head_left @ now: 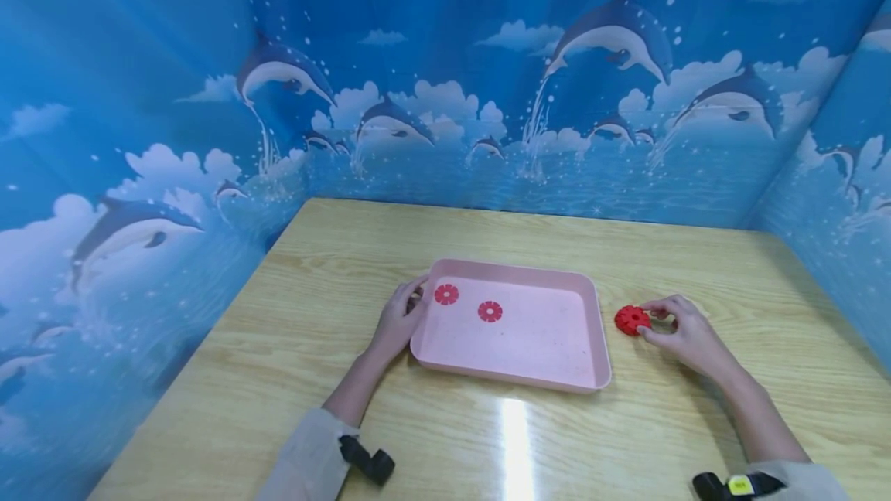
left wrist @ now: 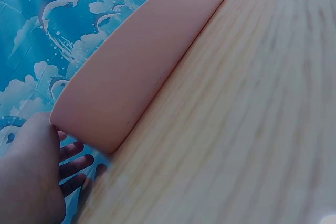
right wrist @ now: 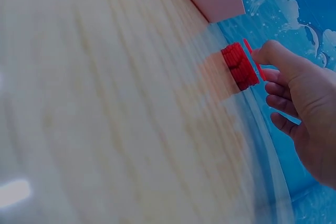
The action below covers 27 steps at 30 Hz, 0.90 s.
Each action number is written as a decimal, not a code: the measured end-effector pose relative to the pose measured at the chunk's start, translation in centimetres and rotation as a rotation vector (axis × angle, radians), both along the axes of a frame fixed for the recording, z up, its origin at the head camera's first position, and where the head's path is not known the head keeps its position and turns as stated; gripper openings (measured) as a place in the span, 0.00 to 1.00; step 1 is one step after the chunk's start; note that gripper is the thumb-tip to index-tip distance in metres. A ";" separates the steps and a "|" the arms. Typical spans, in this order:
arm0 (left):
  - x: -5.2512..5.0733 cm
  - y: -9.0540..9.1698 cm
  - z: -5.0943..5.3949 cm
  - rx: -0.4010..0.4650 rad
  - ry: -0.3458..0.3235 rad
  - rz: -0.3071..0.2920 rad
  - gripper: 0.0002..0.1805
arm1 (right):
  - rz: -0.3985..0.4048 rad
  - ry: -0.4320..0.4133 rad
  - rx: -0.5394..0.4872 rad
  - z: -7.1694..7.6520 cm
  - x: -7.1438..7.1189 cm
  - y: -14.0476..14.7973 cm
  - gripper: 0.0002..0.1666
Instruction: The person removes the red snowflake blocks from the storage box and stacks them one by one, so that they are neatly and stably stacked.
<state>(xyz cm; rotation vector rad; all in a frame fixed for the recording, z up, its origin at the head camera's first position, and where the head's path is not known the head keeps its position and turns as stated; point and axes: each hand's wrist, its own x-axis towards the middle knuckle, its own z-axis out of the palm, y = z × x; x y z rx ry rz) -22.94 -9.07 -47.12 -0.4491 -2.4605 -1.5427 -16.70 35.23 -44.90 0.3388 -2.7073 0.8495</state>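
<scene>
A shallow pink tray (head_left: 511,379) lies on the table, with one red notched disc (head_left: 446,294) near its far left corner and another red disc (head_left: 490,311) right of that. My left hand (head_left: 400,319) holds the tray's left side; the tray wall (left wrist: 123,72) partly hides the thumb in the left wrist view. Right of the tray stands a stack of red discs (right wrist: 240,66). Just over it, between the thumb and fingers of my right hand (head_left: 682,331), is a single red disc (right wrist: 254,59), slightly tilted and apart from the stack.
The wooden table (head_left: 362,242) carries the tray and stack. A blue curtain (head_left: 445,168) printed with dolphins stands along its back and sides. Black wrist devices sit on both sleeves, one of them a camera (head_left: 367,461) on the left.
</scene>
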 end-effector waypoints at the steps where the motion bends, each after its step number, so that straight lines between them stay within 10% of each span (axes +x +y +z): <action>1: 0.0 0.0 0.0 0.000 0.000 0.000 0.23 | 0.001 0.000 -0.001 0.0 0.0 0.0 0.20; 27: 0.1 0.1 0.3 -0.006 0.033 0.001 0.22 | 0.007 -0.061 -0.009 -0.2 -0.3 0.2 0.21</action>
